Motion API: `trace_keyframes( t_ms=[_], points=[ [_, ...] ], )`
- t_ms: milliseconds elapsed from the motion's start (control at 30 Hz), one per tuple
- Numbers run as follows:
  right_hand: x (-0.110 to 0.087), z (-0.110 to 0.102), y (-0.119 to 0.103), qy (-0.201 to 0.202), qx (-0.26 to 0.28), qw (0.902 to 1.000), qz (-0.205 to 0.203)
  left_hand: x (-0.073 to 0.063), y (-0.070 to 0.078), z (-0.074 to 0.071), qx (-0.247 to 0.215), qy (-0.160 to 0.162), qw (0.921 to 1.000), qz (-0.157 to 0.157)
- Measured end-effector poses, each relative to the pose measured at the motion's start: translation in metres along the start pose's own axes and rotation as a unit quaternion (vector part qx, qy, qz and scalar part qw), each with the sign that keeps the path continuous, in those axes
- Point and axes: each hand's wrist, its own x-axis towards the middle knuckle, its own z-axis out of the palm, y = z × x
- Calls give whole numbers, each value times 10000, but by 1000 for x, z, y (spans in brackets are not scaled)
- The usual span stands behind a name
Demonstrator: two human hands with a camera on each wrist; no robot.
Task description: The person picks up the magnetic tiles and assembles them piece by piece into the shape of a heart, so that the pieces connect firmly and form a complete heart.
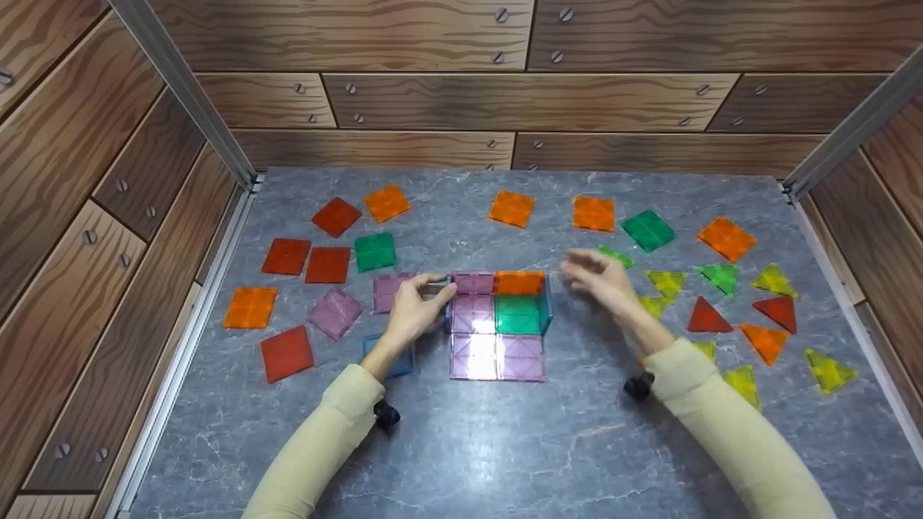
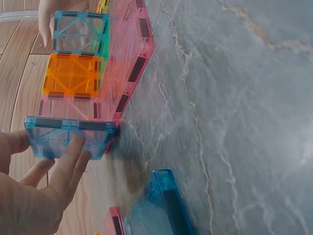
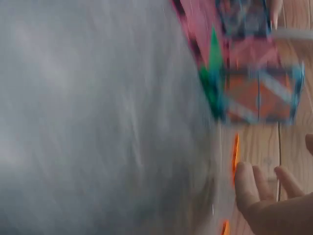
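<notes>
A low build of translucent magnetic tiles stands mid-table. Its floor has pink-purple tiles (image 1: 522, 357) and one green tile (image 1: 518, 316); along the back stand a purple tile (image 1: 473, 282) and an orange tile (image 1: 520, 282). At the left end an upright blue tile (image 2: 68, 131) meets my left hand (image 1: 416, 311), whose extended fingers lie against the tile's outer face, thumb by its top edge. Another blue tile (image 3: 259, 95) stands upright at the right end. Apart from it, to the right, my right hand (image 1: 604, 285) hovers with fingers spread, holding nothing.
Loose red squares (image 1: 287, 353), orange squares (image 1: 249, 308), purple tiles (image 1: 334, 313) and a green square (image 1: 376, 251) lie left. A blue tile (image 1: 401, 362) lies by the left wrist. Rightward are yellow triangles (image 1: 829, 370) and red triangles (image 1: 708, 316). Wood-patterned panels (image 1: 418, 101) surround the table.
</notes>
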Motion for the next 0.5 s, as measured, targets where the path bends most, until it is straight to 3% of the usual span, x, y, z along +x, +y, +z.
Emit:
trace_keyframes(
  t_ms=[100, 233, 500],
  points=[
    [21, -15, -1, 251, -855, 9950, -459, -1, -1, -1, -98, -53, 9999, -28],
    [49, -29, -1, 389, -2032, 9754, -768, -2, -1, -4, -129, -74, 9999, 3],
    [90, -52, 11, 268, -4021, 9129, -650, -1, -2, -2, -306, -180, 9994, 53]
  ],
)
